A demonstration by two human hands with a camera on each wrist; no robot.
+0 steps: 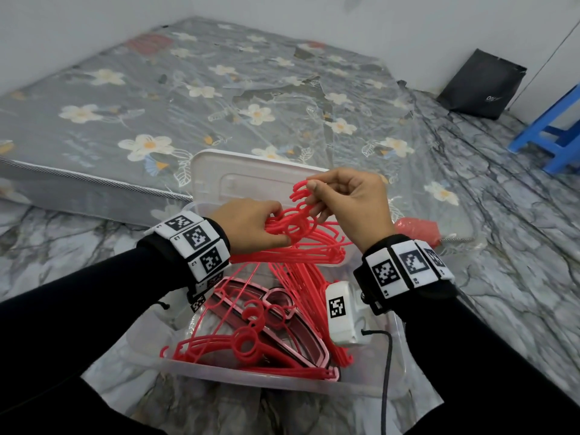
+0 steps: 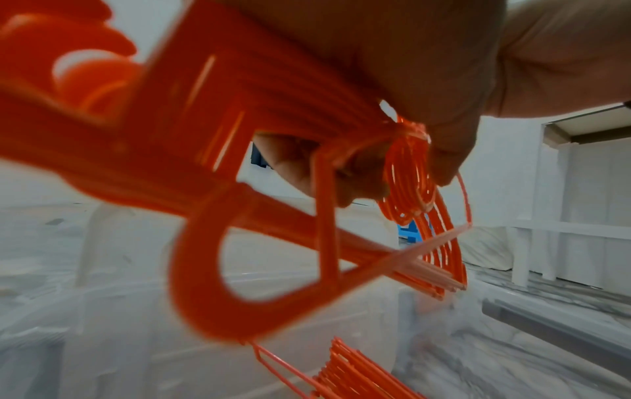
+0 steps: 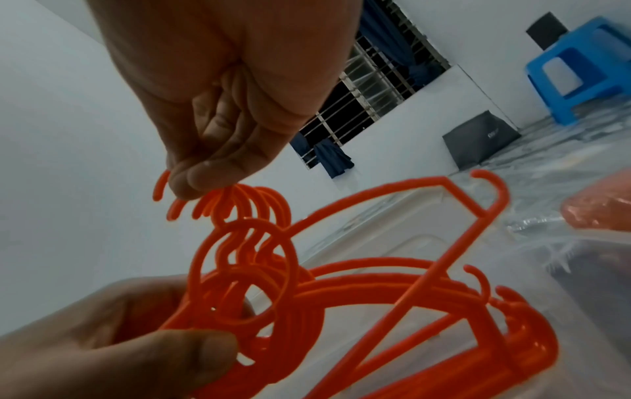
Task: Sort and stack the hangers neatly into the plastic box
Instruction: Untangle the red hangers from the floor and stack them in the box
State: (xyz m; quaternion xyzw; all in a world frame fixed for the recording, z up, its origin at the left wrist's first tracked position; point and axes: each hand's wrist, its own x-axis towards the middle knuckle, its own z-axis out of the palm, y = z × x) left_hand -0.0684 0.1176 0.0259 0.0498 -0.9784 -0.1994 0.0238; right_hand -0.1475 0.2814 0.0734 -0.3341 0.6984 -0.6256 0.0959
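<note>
- We've got 1 bundle of red hangers (image 1: 301, 246) held up over the plastic box (image 1: 282, 379), so we're mid-task, not at the start and not near done.
- Left hand (image 1: 248, 224) grips the bundle at the neck rings, fingers curled round them; thumb shows in front in the right wrist view. Grip tight on the stack.
- Right hand (image 1: 351, 205) pinches the hook tips (image 3: 218, 202) between thumb and fingertips, approx. 5 hooks fanned out under the pinch. We judge it's lining them up so they nest.
- Hooks aren't flush, and 1 hanger (image 3: 444, 229) sticks out at an angle from the rest in the right wrist view, so this bundle isn't sorted.
- Already in the box: a loose group of red hangers (image 1: 244, 343) lying flat w/ rings roughly overlapping, plus pink-rimmed ones (image 1: 282, 309) under them. Partly stacked, not neat.
- Box sits on the floor in front of the mattress (image 1: 157, 105), its lid (image 1: 251, 180) propped behind it.
- A red lump in clear wrap (image 1: 417, 229) lies right of the box; can't tell if it's more hangers.
- Left to do, in our view: square the held bundle, lay it in, tidy what's inside.
</note>
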